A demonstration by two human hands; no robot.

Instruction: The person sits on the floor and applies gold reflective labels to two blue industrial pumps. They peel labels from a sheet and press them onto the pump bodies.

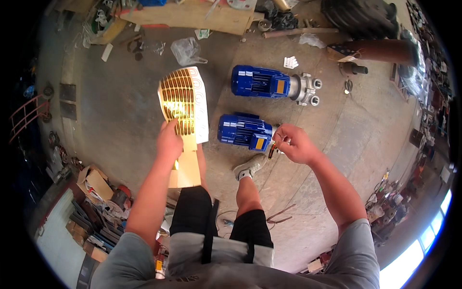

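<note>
My left hand grips a sheet of stickers, gold with rows of dark oblong labels, its white edge curling on the right. Between the fingertips of my right hand is a small dark curved sticker with a gold-orange tint. Just left of that hand lies a blue electric motor on the floor; the hand partly covers its right end. Farther away rests a second blue motor, with a silver metal pump head on its right end. Each motor has an orange label on its box.
A clear plastic bag lies beyond the sheet. White gloves and black scissors are on the floor past the motors. At the back are a wooden board and a brown pipe. My shoe stands close to the nearer motor.
</note>
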